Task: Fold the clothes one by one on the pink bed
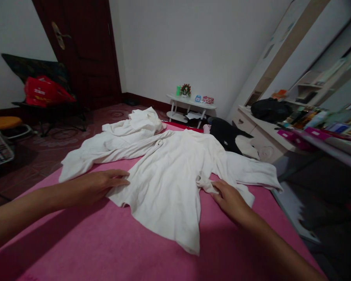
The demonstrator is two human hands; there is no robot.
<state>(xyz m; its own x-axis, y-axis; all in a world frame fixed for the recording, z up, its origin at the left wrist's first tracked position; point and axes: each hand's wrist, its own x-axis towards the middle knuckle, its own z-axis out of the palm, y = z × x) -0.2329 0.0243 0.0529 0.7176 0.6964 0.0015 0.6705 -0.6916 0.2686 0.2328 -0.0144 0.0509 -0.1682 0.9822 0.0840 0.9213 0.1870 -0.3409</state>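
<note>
A white long-sleeved shirt (169, 175) lies spread over the pink bed cover (99, 242), its hem toward me and its right sleeve reaching the bed's far right side. My left hand (102, 183) rests at the shirt's left edge near the hem, fingers stretched out and touching the cloth. On the other side, my right hand (229, 197) pinches a bunched, twisted bit of the shirt's right edge between thumb and fingers. More white cloth (119, 134) is heaped at the far left, beside the shirt's left sleeve.
A black and white garment (229, 134) lies at the bed's far right corner. Beyond stands a small white table (190, 101) with a potted plant. Along the right are a cabinet (257, 136) and a cluttered desk (336, 148). A red bag (46, 91) sits on a chair at left.
</note>
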